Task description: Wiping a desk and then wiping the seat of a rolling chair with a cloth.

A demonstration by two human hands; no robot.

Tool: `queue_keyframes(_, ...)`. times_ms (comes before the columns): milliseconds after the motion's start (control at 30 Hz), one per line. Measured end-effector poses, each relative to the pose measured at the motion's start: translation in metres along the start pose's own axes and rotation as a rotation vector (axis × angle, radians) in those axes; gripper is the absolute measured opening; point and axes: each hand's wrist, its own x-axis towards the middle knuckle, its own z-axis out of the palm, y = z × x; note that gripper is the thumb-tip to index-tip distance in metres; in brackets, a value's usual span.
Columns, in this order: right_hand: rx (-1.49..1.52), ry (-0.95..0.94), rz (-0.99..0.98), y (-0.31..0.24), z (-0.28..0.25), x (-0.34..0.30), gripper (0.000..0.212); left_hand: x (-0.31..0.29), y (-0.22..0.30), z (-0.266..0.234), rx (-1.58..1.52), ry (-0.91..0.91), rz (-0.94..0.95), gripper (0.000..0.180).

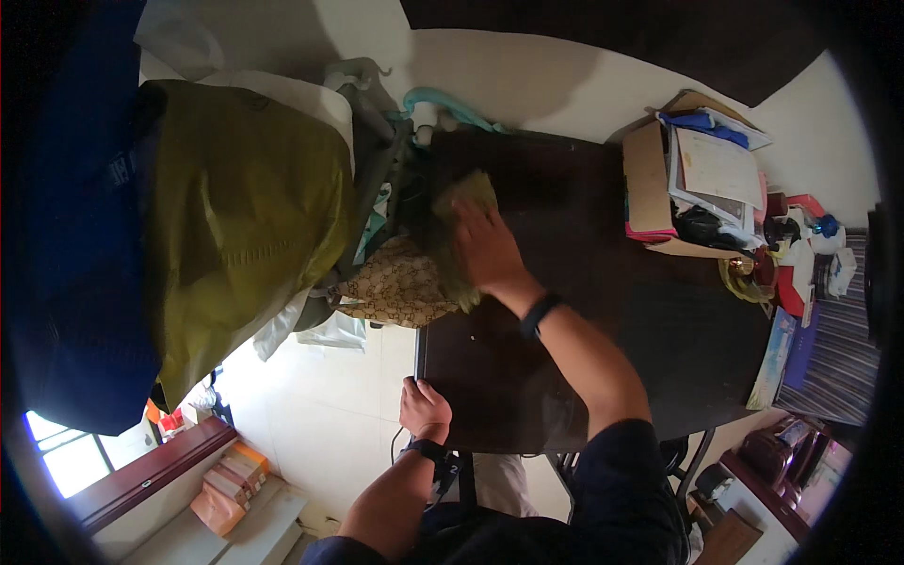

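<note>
From the head view, the right hand (485, 247) reaches far forward, arm nearly straight, palm down on a cloth (459, 209). Its fingers lie flat and close together, pressing the cloth against the far left part of the desk (603, 311). A dark band circles that wrist. The left hand (424, 407) is bent close to the body, fingers curled over the desk's near left edge, gripping it; a dark band sits on that wrist too.

The cloth is olive-green, soft and rumpled, hanging partly over the desk's left edge. The desk is dark brown, smooth, faintly glossy. At its far right stands an open cardboard box (650, 188) stuffed with papers. Left of the desk, an olive, creased bag (235, 207) hangs.
</note>
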Motion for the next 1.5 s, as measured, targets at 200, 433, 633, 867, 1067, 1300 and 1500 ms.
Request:
queue_keyframes(200, 0.047, -0.229, -0.081, -0.066, -0.051, -0.165, 0.034, -0.001, 0.0, 0.003, 0.015, 0.009, 0.009, 0.03)
queue_keyframes(433, -0.036, -0.176, 0.18, -0.05, -0.054, -0.142, 0.053, -0.001, 0.0, -0.005, 0.024, -0.005, 0.004, 0.03)
queue_keyframes(633, -0.09, 0.065, 0.354, 0.017, -0.007, -0.006, 0.055, -0.003, 0.012, 0.001, 0.035, -0.014, 0.009, 0.031)
queue_keyframes(867, -0.069, -0.028, 0.226, -0.047, -0.021, -0.083, 0.056, 0.001, 0.0, 0.001, 0.066, 0.002, -0.022, 0.032)
queue_keyframes(1067, 0.016, -0.141, 0.191, -0.069, -0.047, -0.143, 0.049, -0.002, 0.006, -0.006, 0.051, -0.014, -0.009, 0.033)
queue_keyframes(1300, -0.206, 0.081, 0.341, 0.004, -0.004, -0.009, 0.049, -0.002, 0.005, 0.001, 0.058, 0.006, 0.006, 0.035)
queue_keyframes(1500, -0.055, -0.069, 0.289, -0.06, -0.027, -0.079, 0.053, -0.004, 0.009, -0.008, 0.04, -0.041, -0.007, 0.034)
